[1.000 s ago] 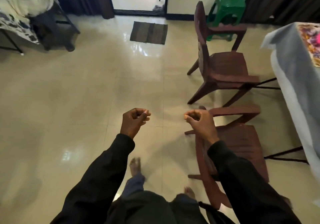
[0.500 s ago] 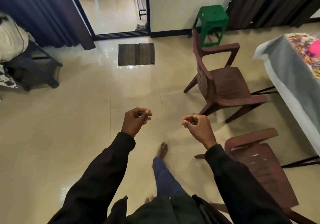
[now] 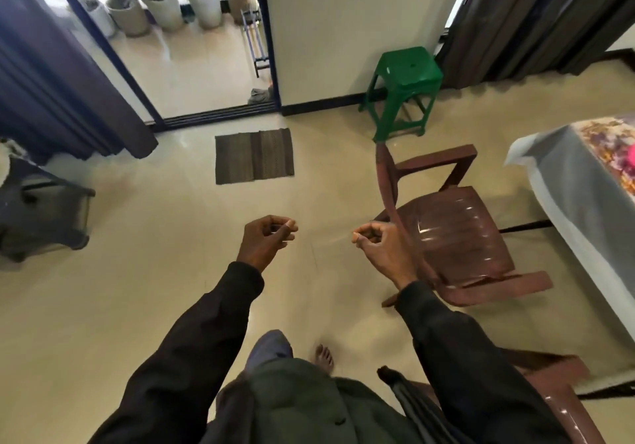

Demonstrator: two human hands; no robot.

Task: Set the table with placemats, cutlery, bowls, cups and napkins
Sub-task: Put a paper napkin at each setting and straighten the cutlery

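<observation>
Black long sleeves (image 3: 206, 333); dark olive top (image 3: 302, 399); blue-grey trousers (image 3: 271, 344); bare foot (image 3: 324, 357).

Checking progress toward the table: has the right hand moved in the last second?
Yes. The right hand has gone forward: it overlapped the near chair before, and now overlaps the backrest of the far chair.

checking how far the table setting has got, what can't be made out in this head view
table: cut off by the right edge; only one corner with its patterned mat shows.
pink thing: cropped by the same edge, so it cannot be identified.
left hand and right hand: fingers curled; whether either grip pinches anything is too small to tell.
near chair: partly hidden by the right sleeve.
</observation>
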